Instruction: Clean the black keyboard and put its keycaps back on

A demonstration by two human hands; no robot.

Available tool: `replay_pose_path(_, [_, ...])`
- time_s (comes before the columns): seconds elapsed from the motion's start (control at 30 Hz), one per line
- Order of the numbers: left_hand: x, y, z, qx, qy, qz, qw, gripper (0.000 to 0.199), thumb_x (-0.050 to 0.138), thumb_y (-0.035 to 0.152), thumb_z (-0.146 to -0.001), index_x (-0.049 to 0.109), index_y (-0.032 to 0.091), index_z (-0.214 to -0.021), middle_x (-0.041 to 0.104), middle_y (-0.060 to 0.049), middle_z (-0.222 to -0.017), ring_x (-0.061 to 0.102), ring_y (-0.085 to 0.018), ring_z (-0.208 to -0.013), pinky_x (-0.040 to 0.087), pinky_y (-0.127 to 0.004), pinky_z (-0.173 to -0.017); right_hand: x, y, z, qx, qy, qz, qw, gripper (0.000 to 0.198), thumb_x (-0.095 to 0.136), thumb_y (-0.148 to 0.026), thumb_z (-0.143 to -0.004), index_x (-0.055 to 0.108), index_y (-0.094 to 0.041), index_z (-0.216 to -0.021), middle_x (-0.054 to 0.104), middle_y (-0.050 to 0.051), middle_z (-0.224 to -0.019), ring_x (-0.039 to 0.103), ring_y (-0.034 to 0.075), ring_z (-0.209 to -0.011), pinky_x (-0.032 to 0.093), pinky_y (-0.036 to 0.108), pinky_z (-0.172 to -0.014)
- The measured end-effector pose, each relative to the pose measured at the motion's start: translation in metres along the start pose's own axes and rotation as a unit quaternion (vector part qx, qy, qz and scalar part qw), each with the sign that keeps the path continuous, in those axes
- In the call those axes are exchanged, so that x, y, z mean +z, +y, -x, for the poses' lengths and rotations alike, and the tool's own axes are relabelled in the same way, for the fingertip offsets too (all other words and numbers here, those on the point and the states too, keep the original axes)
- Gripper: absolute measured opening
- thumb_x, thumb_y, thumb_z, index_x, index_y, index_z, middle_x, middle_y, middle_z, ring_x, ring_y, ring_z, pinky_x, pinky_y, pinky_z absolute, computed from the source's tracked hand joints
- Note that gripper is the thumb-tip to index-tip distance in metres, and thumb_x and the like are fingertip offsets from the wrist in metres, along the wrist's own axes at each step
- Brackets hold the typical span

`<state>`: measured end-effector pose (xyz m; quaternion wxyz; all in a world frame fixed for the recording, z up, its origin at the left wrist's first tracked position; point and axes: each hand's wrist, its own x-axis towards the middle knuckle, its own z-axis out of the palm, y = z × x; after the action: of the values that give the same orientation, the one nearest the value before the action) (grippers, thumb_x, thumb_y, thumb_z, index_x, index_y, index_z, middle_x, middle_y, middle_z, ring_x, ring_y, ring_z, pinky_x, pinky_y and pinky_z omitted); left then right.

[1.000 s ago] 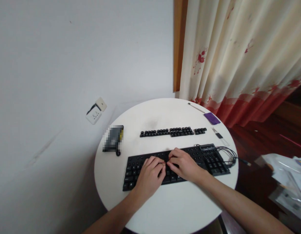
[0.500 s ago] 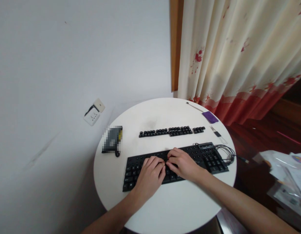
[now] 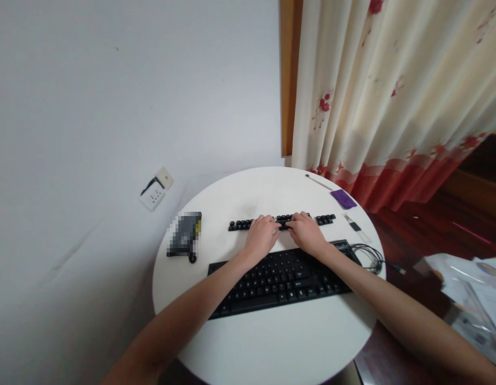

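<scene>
Rows of loose black keycaps [image 3: 241, 225] lie across the white round table, beyond the black keyboard [image 3: 267, 286]. My left hand [image 3: 262, 235] rests over the middle of the rows, fingers bent and its thumb held apart, pointing right. Just to its right, my right hand [image 3: 306, 233] reaches over the neighbouring keycaps, its thumb and fingers apart. Both hands touch or nearly touch the caps, and they hide several of them. Under my forearms the keyboard lies tilted, partly covered, with bare spots in its upper rows.
A partly blurred dark object [image 3: 185, 233] lies at the table's left. On the right are a purple cloth [image 3: 343, 199], a thin brush [image 3: 318, 182], a wire keycap puller [image 3: 355, 226] and a coiled cable [image 3: 370, 255]. Plastic bags and papers [image 3: 468, 289] stand beyond the right edge.
Both hands have left the middle of the keyboard and moved forward to the keycap rows. The keyboard's centre is now uncovered. The view has shifted slightly.
</scene>
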<state>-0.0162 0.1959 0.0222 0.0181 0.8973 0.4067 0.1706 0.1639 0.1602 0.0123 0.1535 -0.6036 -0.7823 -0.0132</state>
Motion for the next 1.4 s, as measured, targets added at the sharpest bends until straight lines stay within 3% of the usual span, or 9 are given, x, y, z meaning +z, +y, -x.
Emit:
replay_pose_path(0.17, [0.017, 0.003, -0.005, 0.011, -0.011, -0.036, 0.999, 0.014, 0.065, 0.02, -0.089, 0.074, 0.02, -0.099, 0.063, -0.009, -0.1, 0.053, -0.027, -0.1, 0.043, -0.04, -0.084, 0.005, -0.003, -0.002, -0.013, -0.022, 0.046, 0.999, 0.026, 0.052, -0.016, -0.095, 0.075, -0.019, -0.105, 0.063, 0.013, -0.102, 0.052, 0.028, -0.102, 0.04, 0.036, -0.084])
replay_pose_path(0.47, [0.022, 0.005, 0.001, 0.018, -0.018, -0.022, 0.999, 0.015, 0.059, 0.017, -0.091, 0.074, 0.018, -0.091, 0.065, -0.01, -0.107, 0.051, -0.027, -0.107, 0.041, -0.042, -0.089, 0.009, -0.005, 0.001, -0.027, -0.021, 0.047, 0.998, 0.023, 0.054, -0.018, -0.095, 0.077, -0.021, -0.095, 0.062, 0.012, -0.105, 0.05, 0.027, -0.104, 0.039, 0.036, -0.085])
replay_pose_path(0.67, [0.019, 0.006, 0.0, 0.021, -0.042, -0.013, 0.999, 0.022, 0.057, 0.015, -0.091, 0.076, 0.018, -0.081, 0.072, -0.009, -0.088, 0.059, -0.027, -0.096, 0.043, -0.041, -0.085, 0.008, -0.001, -0.001, 0.01, 0.005, 0.041, 0.999, 0.021, 0.058, -0.018, -0.093, 0.076, -0.022, -0.103, 0.062, 0.011, -0.109, 0.05, 0.026, -0.104, 0.04, 0.036, -0.086])
replay_pose_path(0.8, [0.017, 0.007, 0.001, 0.01, -0.043, -0.012, 0.999, 0.019, 0.061, 0.015, -0.088, 0.077, 0.018, -0.078, 0.073, -0.01, -0.084, 0.062, -0.028, -0.095, 0.044, -0.042, -0.086, 0.003, -0.001, -0.005, 0.017, -0.011, 0.052, 0.998, 0.019, 0.064, -0.023, -0.091, 0.075, -0.022, -0.105, 0.062, 0.012, -0.112, 0.049, 0.028, -0.108, 0.04, 0.036, -0.087])
replay_pose_path(1.0, [0.001, 0.004, 0.014, 0.004, -0.026, -0.004, 1.0, 0.01, 0.069, 0.02, -0.086, 0.077, 0.022, -0.082, 0.073, -0.008, -0.083, 0.063, -0.028, -0.095, 0.045, -0.043, -0.089, 0.006, -0.005, -0.013, 0.007, -0.028, 0.082, 0.996, 0.015, 0.065, -0.027, -0.09, 0.076, -0.018, -0.097, 0.063, 0.014, -0.108, 0.049, 0.03, -0.109, 0.041, 0.038, -0.086])
replay_pose_path(1.27, [-0.034, 0.0, 0.057, -0.033, 0.021, 0.067, 0.997, 0.005, 0.076, 0.022, -0.081, 0.078, 0.024, -0.085, 0.077, -0.003, -0.087, 0.065, -0.024, -0.086, 0.049, -0.04, -0.084, 0.009, -0.012, -0.019, -0.03, -0.033, 0.062, 0.997, 0.013, 0.063, -0.019, -0.089, 0.075, -0.014, -0.09, 0.064, 0.016, -0.106, 0.05, 0.031, -0.109, 0.04, 0.04, -0.091])
replay_pose_path(1.4, [-0.041, 0.005, 0.078, -0.034, 0.023, 0.122, 0.992, 0.004, 0.076, 0.022, -0.081, 0.077, 0.024, -0.085, 0.077, -0.001, -0.087, 0.065, -0.022, -0.086, 0.051, -0.039, -0.083, 0.006, -0.02, -0.011, -0.048, -0.025, 0.015, 0.998, 0.012, 0.063, -0.02, -0.09, 0.074, -0.015, -0.092, 0.066, 0.012, -0.104, 0.055, 0.026, -0.105, 0.042, 0.035, -0.092])
